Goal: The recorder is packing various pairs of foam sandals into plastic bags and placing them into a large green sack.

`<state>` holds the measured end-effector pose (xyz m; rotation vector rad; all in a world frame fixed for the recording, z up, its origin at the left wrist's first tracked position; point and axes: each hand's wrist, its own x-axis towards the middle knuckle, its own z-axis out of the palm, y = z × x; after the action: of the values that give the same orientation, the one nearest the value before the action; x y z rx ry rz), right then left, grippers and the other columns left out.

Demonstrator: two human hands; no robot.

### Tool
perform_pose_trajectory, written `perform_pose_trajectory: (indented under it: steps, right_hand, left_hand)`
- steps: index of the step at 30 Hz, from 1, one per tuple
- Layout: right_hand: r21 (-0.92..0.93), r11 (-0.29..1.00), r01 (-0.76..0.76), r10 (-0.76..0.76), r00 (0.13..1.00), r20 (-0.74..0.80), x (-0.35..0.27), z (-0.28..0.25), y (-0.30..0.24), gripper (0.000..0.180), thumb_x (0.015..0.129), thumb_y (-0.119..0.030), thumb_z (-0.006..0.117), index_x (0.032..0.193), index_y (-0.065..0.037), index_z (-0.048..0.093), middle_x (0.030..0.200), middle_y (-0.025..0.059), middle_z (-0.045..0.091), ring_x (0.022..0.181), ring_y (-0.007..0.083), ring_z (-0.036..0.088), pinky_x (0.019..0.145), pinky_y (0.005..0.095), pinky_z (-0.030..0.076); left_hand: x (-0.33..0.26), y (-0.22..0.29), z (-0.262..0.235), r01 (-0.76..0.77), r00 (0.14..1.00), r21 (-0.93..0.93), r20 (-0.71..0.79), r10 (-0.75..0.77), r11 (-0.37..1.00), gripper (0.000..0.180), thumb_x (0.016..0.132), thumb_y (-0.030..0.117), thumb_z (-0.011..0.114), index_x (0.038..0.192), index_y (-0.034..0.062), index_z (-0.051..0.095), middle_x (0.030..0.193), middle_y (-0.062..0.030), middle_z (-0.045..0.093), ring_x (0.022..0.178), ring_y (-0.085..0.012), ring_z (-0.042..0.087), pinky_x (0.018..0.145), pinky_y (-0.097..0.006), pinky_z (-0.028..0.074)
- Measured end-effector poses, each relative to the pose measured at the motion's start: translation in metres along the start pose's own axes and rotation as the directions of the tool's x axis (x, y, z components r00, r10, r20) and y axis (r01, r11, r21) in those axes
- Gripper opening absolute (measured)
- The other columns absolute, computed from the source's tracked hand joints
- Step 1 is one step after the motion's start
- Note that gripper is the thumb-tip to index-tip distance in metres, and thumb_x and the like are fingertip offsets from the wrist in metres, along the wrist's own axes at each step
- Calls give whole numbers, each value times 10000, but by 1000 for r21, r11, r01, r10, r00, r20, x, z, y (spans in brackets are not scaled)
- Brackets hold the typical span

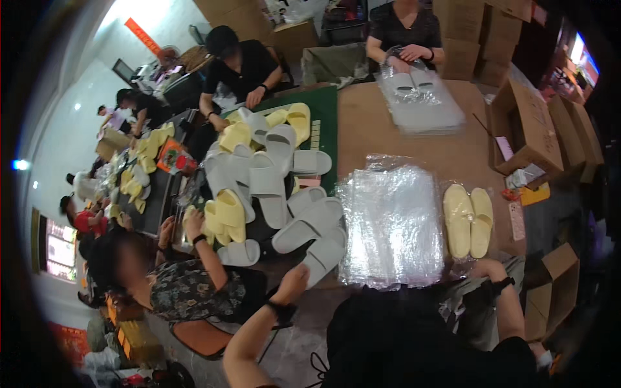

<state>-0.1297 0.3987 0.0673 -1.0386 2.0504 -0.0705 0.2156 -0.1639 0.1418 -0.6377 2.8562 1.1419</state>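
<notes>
My left hand (292, 286) grips a grey slipper (325, 257) at the near edge of the pile. Close to the table's near edge, my right hand (484, 268) is at the lower end of a pair of pale yellow slippers (458, 223) in a clear bag. Its fingers are partly hidden, so I cannot tell whether they hold the bag. Between my hands lies a stack of clear plastic bags (391, 223). A heap of loose slippers, grey (268, 184) and yellow (226, 213), covers the table on my left.
Across the brown table (362, 116), a person (404, 32) handles bagged slippers over more clear bags (427, 110). Two people (236, 64) (181, 284) sit by the pile on the left. Open cardboard boxes (527, 126) (551, 291) stand at right.
</notes>
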Motion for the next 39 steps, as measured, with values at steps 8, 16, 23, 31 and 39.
perform_pose_trajectory:
  steps: [8,16,23,31,39]
  right_hand:
    - [271,960,74,-58,996,-65,32,-100,-176,312,802,-275,574,1005,-41,613,910,154,631,883,315,595,777,384,465]
    - [-116,901,418,-434,856,-283,140,-46,-266,631,801,-276,567,1367,-208,297,1316,162,415,1109,356,466,909,417,404]
    - [-33,975,220,-223,965,-136,174,-31,-323,660,787,-266,566,1373,-187,274,1373,139,341,1186,334,413,925,433,408]
    - [-65,975,215,-220,970,-105,166,-19,-315,507,788,-220,542,1273,-132,425,1322,133,370,1169,341,423,818,513,452]
    - [-78,985,152,-162,976,-144,173,24,-269,579,776,-302,582,1310,-178,398,1415,141,262,1290,337,276,941,512,368]
  left_hand:
    - [90,57,47,-8,912,217,-400,97,976,236,779,160,603,968,39,530,923,-163,569,867,-373,539,751,-449,425]
    - [47,39,68,306,857,-44,-422,-295,951,762,735,208,666,1342,24,244,1112,-296,446,1004,-423,453,864,-446,377]
    - [76,23,77,355,690,-320,-544,-477,878,899,735,265,694,1408,129,115,1133,-307,391,1038,-457,423,915,-441,353]
    - [113,-74,99,344,716,-788,-131,-686,510,337,824,252,641,994,-36,594,966,-132,593,848,-189,548,754,-289,433]
    - [88,60,-3,135,846,-954,-29,-532,266,241,901,154,515,1012,-57,551,950,-72,582,873,-143,526,794,-278,416]
